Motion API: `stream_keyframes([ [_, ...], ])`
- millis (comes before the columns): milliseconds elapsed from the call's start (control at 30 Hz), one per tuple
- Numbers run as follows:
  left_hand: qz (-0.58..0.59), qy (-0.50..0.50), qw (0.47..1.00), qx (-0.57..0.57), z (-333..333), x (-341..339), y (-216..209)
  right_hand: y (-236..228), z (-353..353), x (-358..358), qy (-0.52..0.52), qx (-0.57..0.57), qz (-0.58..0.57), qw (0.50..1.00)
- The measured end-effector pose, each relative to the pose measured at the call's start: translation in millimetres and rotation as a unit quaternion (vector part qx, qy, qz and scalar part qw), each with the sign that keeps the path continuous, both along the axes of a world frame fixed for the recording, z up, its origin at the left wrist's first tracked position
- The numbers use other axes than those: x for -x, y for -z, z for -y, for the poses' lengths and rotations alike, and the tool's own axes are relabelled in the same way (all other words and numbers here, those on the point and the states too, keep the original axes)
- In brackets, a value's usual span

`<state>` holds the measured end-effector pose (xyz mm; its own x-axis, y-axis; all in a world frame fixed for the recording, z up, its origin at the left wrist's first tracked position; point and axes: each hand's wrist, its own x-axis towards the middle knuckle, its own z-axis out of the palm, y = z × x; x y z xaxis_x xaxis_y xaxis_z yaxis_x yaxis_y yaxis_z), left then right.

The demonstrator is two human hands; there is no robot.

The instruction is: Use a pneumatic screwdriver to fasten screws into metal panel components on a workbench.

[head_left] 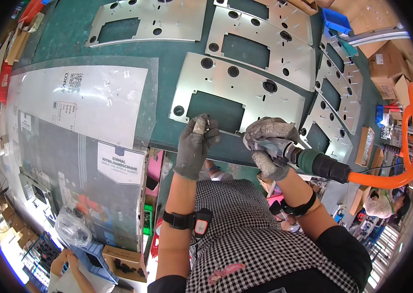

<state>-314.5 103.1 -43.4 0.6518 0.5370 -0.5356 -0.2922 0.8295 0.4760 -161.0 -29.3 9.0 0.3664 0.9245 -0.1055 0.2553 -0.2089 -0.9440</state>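
Observation:
My left hand [194,146], in a worn grey glove, is at the near edge of a flat silver metal panel [250,80]. Its fingers are curled into a pinch; whatever they hold is too small or hidden to make out. My right hand [271,144], gloved too, wraps round a hand-held air tool [292,152] beside the same edge. A green and black coupling [321,165] joins the tool to an orange hose [387,180]. The panel has a rectangular cut-out, several round holes with black rings, and upright studs. My fingers cover the tool's front end.
Similar metal panels [289,53] lie behind and to the right on the green table [167,80]. Plastic-covered sheets [113,83] lie at the left. At the right are cardboard boxes [389,68] and a blue bin [335,20]. Another person's arms [72,268] show at lower left.

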Motion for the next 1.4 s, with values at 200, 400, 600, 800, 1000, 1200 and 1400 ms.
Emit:
stream_keyframes([
  [200,0.01,-0.003,0.999,0.035,-1,-3,1,-37,-24,-3,0.048,-0.078,-0.089,0.992],
  [400,0.047,0.009,0.999,0.024,2,-2,0,-63,-47,-8,-0.059,-0.295,-0.33,0.895],
  [600,0.02,0.054,0.997,-0.042,0,2,-15,-69,-80,-10,-0.05,-0.365,-0.307,0.877],
  [800,0.073,0.008,0.996,0.045,-8,8,-15,-93,-117,6,-0.07,-0.418,-0.231,0.876],
  [1000,0.121,-0.025,0.983,0.132,-18,15,-11,-89,-113,20,0.14,-0.276,-0.344,0.886],
  [1200,0.174,-0.027,0.964,0.199,-26,23,-15,-62,-121,23,0.096,-0.218,-0.337,0.911],
  [1400,-0.082,0.066,0.994,-0.013,-38,35,-26,-28,-132,9,0.037,-0.194,-0.199,0.96],
])
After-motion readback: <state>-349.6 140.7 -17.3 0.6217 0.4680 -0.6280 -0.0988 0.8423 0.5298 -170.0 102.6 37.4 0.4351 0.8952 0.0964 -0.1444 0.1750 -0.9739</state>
